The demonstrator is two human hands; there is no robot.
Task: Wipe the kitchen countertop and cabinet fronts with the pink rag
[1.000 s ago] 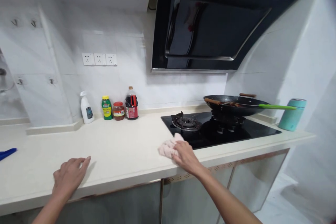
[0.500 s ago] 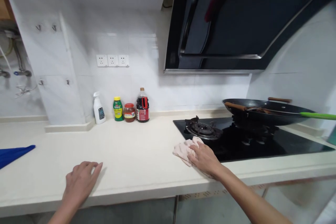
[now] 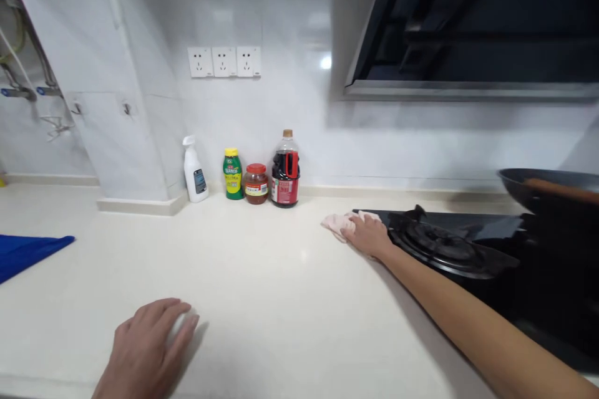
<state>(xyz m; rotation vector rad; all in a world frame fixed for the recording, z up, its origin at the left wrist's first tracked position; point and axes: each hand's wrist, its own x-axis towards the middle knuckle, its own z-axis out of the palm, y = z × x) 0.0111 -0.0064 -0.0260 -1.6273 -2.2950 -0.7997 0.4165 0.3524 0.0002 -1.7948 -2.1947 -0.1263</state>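
Observation:
My right hand (image 3: 367, 237) presses a crumpled pale pink cloth (image 3: 337, 223) onto the back left corner of the black glass gas stove (image 3: 486, 219), where it meets the cream countertop (image 3: 262, 274). Part of the cloth hangs over onto the counter. Close to my right fingers is the left burner (image 3: 440, 243) with its pan support. My left hand (image 3: 147, 343) rests low over the counter near the front, fingers loosely bent and thumb apart, with nothing visible in it.
Along the wall stand a white spray bottle (image 3: 194, 174), a green bottle with a yellow cap (image 3: 233, 176), a red-lidded jar (image 3: 256, 186) and a large dark sauce bottle (image 3: 285, 174). A wok (image 3: 528, 190) sits at right under the range hood (image 3: 477, 43). Blue cloth (image 3: 32, 252) lies at left.
My right hand has moved the pink cloth from the stove's front left edge back toward the wall. The view has come closer and turned left. My left hand still hovers low at the counter.

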